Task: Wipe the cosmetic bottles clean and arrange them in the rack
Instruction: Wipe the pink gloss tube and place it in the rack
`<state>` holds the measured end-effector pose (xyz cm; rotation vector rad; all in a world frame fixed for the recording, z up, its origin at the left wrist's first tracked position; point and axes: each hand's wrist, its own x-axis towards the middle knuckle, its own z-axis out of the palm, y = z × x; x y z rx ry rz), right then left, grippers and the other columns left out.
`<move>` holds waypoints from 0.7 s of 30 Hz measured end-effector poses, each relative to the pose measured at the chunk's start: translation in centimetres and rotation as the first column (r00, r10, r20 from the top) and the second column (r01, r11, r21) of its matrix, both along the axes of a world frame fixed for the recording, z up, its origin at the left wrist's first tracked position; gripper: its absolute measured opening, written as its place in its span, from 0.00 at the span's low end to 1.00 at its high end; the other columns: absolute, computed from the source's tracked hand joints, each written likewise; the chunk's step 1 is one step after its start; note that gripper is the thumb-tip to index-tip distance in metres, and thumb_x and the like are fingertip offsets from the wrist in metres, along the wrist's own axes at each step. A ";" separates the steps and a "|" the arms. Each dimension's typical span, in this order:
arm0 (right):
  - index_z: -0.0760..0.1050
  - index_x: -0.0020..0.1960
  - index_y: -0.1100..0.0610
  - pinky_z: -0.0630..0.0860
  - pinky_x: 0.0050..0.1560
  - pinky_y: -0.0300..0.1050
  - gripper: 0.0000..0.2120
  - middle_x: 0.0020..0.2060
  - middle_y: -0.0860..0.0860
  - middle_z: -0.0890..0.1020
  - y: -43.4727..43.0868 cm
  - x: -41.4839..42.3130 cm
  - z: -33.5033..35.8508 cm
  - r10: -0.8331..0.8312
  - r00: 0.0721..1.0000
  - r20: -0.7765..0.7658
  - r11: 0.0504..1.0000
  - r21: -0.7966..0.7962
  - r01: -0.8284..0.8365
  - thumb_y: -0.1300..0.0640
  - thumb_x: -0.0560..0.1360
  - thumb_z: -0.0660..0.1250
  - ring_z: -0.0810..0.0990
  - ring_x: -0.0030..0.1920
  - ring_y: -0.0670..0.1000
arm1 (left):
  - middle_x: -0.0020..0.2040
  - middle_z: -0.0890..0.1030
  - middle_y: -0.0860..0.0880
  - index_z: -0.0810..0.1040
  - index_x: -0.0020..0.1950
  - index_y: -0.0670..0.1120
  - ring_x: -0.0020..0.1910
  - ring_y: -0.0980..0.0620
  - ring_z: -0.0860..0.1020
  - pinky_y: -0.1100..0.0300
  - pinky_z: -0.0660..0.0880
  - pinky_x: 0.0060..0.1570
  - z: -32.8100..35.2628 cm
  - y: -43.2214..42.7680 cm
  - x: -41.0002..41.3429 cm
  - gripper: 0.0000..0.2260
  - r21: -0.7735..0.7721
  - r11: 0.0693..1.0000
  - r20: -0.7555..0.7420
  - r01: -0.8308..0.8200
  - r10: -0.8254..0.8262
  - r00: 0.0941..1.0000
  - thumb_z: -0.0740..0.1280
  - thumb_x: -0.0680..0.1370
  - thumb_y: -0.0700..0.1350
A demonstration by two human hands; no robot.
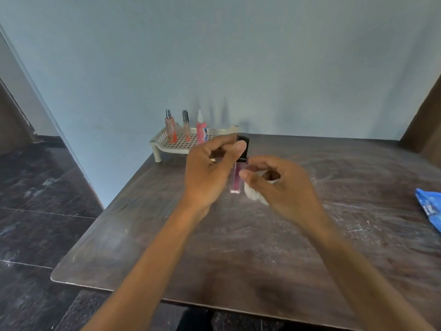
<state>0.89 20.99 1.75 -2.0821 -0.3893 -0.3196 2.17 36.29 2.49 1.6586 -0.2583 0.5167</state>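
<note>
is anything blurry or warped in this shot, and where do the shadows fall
Head view: the left hand and right hand are motion-smeared, as is the tube held by its black cap, so the white wipe reads soft. The three bottles in the rack are sharper and cast faint upright shadows on the blue wall. Wide-angle bending curves the table edges and wall corners. No strong glare.

blue packet (429, 209) cut by right edge (print unreadable), rack's (164, 139) right end behind hands
</note>
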 end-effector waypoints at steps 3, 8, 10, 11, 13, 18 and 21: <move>0.81 0.47 0.47 0.71 0.35 0.24 0.05 0.38 0.38 0.82 0.4 3.3 1.9 0.023 0.999 0.029 0.999 -0.028 -0.023 0.47 0.74 0.72 0.80 0.38 0.33 | 0.51 0.86 0.53 0.84 0.59 0.44 0.51 0.59 0.84 0.65 0.79 0.53 1.4 0.9 2.8 0.10 0.046 0.997 0.035 0.055 -0.057 0.998 0.71 0.78 0.45; 0.83 0.52 0.55 0.69 0.37 0.22 0.13 0.45 0.46 0.85 1.6 10.9 4.3 -0.018 0.992 0.123 0.992 -0.123 0.033 0.49 0.72 0.75 0.79 0.40 0.36 | 0.51 0.87 0.50 0.84 0.58 0.44 0.47 0.57 0.85 0.65 0.80 0.48 2.5 2.1 8.9 0.10 0.049 0.997 0.088 -0.061 0.056 0.995 0.71 0.78 0.44; 0.83 0.52 0.56 0.74 0.43 0.28 0.13 0.46 0.49 0.86 2.4 14.6 5.0 -0.033 0.995 0.097 0.994 -0.099 0.043 0.51 0.71 0.76 0.82 0.42 0.41 | 0.50 0.86 0.51 0.85 0.57 0.44 0.44 0.59 0.85 0.66 0.80 0.45 2.5 2.9 11.9 0.08 0.075 0.993 0.069 -0.095 0.089 0.994 0.70 0.79 0.40; 0.83 0.52 0.57 0.77 0.46 0.35 0.13 0.45 0.50 0.87 2.9 16.4 5.2 -0.045 0.995 0.084 0.993 -0.102 0.054 0.51 0.71 0.76 0.84 0.44 0.45 | 0.50 0.86 0.51 0.85 0.58 0.44 0.43 0.60 0.85 0.67 0.80 0.44 2.5 3.3 13.3 0.10 0.102 0.990 0.035 -0.096 0.093 0.995 0.68 0.79 0.37; 0.83 0.50 0.59 0.77 0.48 0.44 0.14 0.45 0.53 0.87 4.0 20.0 5.3 -0.073 0.993 0.089 0.980 -0.179 0.088 0.51 0.70 0.77 0.84 0.46 0.51 | 0.54 0.85 0.48 0.83 0.60 0.43 0.43 0.59 0.84 0.69 0.80 0.44 2.2 4.2 16.0 0.15 0.167 0.983 -0.054 -0.077 0.087 0.995 0.64 0.78 0.30; 0.84 0.47 0.58 0.74 0.43 0.43 0.14 0.44 0.55 0.86 6.3 26.4 3.7 -0.087 0.993 0.080 0.951 -0.292 0.107 0.49 0.68 0.78 0.84 0.44 0.54 | 0.60 0.83 0.43 0.79 0.65 0.41 0.51 0.54 0.82 0.68 0.80 0.51 0.4 6.0 20.9 0.19 0.315 0.947 -0.165 -0.058 0.114 0.980 0.62 0.78 0.26; 0.83 0.40 0.59 0.77 0.43 0.47 0.14 0.39 0.57 0.86 7.1 28.4 1.8 -0.073 0.995 0.071 0.944 -0.318 0.092 0.48 0.68 0.78 0.84 0.40 0.56 | 0.61 0.83 0.43 0.78 0.67 0.41 0.54 0.53 0.83 0.70 0.79 0.50 -1.4 6.7 22.6 0.21 0.322 0.946 -0.225 -0.044 0.122 0.967 0.60 0.78 0.26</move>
